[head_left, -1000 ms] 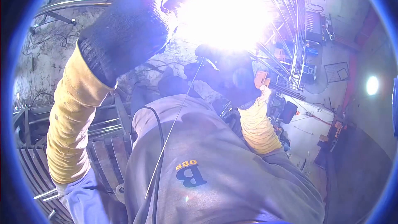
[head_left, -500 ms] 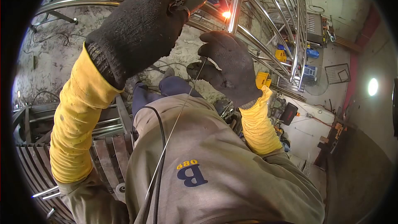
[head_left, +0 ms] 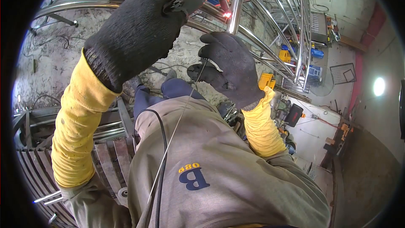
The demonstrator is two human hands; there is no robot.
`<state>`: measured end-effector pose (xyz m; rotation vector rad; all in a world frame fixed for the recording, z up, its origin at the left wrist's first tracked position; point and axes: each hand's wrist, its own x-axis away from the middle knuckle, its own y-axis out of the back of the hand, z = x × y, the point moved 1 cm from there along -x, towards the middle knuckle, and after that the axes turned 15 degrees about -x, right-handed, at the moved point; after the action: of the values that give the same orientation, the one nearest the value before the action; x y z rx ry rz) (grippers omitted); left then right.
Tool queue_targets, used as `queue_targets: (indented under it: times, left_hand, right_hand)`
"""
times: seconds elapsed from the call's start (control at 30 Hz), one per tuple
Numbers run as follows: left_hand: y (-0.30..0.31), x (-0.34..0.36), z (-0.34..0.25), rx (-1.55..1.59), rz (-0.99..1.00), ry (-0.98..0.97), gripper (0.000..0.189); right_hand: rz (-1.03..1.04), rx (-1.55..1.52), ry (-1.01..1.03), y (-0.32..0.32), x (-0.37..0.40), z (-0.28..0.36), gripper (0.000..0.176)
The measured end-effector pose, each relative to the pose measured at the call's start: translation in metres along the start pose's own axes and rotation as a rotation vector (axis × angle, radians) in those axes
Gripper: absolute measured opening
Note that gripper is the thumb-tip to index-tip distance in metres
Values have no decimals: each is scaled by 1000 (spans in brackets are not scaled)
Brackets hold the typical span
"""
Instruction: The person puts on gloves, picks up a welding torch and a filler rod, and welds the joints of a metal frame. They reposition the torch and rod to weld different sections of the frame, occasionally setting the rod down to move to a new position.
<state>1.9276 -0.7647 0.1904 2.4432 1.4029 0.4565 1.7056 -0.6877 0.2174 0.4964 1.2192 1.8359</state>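
My left hand [head_left: 135, 33], in a black knit glove, is closed around the handle of a TIG welding torch [head_left: 201, 1]. The torch's nozzle points down to a small red glow beside an upright polished metal tube [head_left: 237, 6]. Just below that tube is my right hand [head_left: 232, 65], also gloved in black, its fingers curled and pinching a thin filler rod [head_left: 179, 120]. This rod slants down across the front of my shirt. Whether its upper end goes past my fingers is hidden.
Curved metal tubes [head_left: 80, 3] cross the upper left, and a tubular frame [head_left: 300, 38] fills the upper right. A black cable [head_left: 163, 143] runs over my shirt. Yellow bins [head_left: 266, 80] and tools lie on the right. Slatted metal bars [head_left: 36, 169] are at lower left.
The bright arc has dimmed to a small red glow. My left hand has shifted slightly left with the torch, and my right hand has moved slightly left with the rod.
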Motion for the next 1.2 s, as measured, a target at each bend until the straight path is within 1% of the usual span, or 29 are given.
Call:
queue_targets:
  times: [0.07, 0.13, 0.23, 0.3, 0.37, 0.5, 0.57, 0.6, 0.63, 0.73, 0.77, 0.83, 0.97, 1.03, 1.07, 1.13, 1.2]
  left_hand:
    - [-1, 0, 1, 22, 2, -34, 49]
    - [-2, 1, -1, 51, -72, -75, 38]
    - [-5, 0, 3, 43, -96, -75, 38]
    - [-4, 0, 3, 38, -91, -91, 39]
    - [-3, 2, 1, 32, -86, -107, 40]
    - [-1, 3, -2, 25, -63, -77, 39]
    - [0, 3, 0, 1, -46, -60, 39]
    - [-1, 3, 2, -15, -65, -82, 39]
    - [-2, 3, 3, -47, -101, -118, 40]
    - [-8, 3, 18, -258, -308, -338, 42]
    - [-9, 3, 21, -333, -378, -411, 43]
    - [-10, 4, 25, -444, -483, -521, 45]
    - [-13, 5, 20, -513, -522, -582, 45]
    - [-14, 4, 20, -558, -525, -596, 43]
    - [-15, 4, 21, -573, -526, -601, 43]
    - [-20, -1, 26, -479, -552, -490, 29]
    - [-10, 7, 0, -228, -238, -206, 28]
  right_hand:
    - [-2, -8, -5, 1, 2, -1, 39]
    - [-2, -17, -10, 1, 3, -2, 39]
    - [-5, -14, -15, 0, 3, -3, 39]
    - [-57, -8, 33, -2, 3, -6, 40]
    - [-53, -3, 35, -2, 2, -6, 39]
    - [-61, -2, 48, -2, 3, -6, 36]
    - [-49, 15, 52, -2, 2, -6, 38]
    - [-37, 34, 57, -1, 2, -6, 39]
    - [6, -7, -14, -6, 20, -16, 42]
    - [34, -555, -317, -15, 43, -22, 58]
    - [126, -199, -228, -14, 45, -23, 57]
    - [213, 156, -133, -15, 44, -24, 56]
    - [-24, -735, -204, -18, 39, -30, 52]
    - [-87, -958, -216, -19, 36, -29, 52]
    - [-53, -780, -169, -16, 31, -22, 50]
    - [12, -422, -76, -7, 18, -4, 45]
    - [73, -63, 12, -2, 14, 9, 42]
